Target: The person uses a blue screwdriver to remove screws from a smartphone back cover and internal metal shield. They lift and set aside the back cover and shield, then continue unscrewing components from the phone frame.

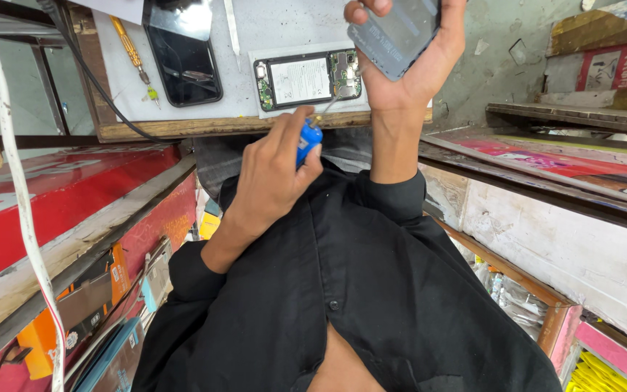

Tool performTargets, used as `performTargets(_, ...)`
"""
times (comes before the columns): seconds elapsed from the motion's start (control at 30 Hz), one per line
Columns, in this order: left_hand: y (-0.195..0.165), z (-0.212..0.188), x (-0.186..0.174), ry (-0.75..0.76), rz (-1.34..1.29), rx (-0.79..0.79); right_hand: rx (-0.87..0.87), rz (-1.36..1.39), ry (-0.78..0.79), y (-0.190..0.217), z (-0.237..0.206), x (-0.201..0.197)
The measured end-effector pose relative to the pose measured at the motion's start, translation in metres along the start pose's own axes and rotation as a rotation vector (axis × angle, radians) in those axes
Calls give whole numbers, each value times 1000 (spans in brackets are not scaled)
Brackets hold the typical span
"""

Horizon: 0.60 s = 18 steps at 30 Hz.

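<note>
**Opened smartphone under a screwdriver, back cover held aside**

Head view, looking steeply down past the wearer's black shirt [357, 290] to a white-topped counter [270, 22] at the far edge of the scene.

The left hand [270, 170] has its grip closed around the blue handle of a small screwdriver [309, 138]. The thin shaft slants away to the far right, and its tip rests on or just above the circuit-board end of an opened smartphone [306, 78]; contact cannot be confirmed.

The opened smartphone lies flat on the counter near its front wooden edge, with the battery in the middle and green boards at both ends exposed.

The right hand [408, 65] is raised just right of the opened smartphone. Its grip is clamped on a grey back cover [397, 33], thumb on the left edge and fingers wrapped behind, the cover tilted above the counter.

Left of the opened smartphone lies a black phone [183, 51], screen up. Further left is a yellow-handled screwdriver [130, 47]. A black cable [88, 80] crosses the counter's left corner, and a white cable [9, 145] hangs down the left side beside red boxes [74, 196].
</note>
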<state>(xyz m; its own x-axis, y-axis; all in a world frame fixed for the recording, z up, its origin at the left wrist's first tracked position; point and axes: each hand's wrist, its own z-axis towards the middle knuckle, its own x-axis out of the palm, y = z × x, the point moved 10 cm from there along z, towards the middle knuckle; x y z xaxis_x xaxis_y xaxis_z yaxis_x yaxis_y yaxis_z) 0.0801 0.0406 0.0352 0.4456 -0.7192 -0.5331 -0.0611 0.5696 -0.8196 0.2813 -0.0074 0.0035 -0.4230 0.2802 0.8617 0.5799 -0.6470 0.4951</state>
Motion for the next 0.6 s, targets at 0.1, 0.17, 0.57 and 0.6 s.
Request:
performTargets(0.1,-2,-1,8,47,-37,-11,-72,18,18,2,1,3)
performTargets(0.17,-5,-1,9,43,-56,9,-76,66,6,0,1,2)
performTargets(0.57,-6,-4,7,41,-19,4,-113,89,89,-1,2,7)
performTargets(0.6,-6,-3,8,46,-13,7,-117,89,93,-2,2,8)
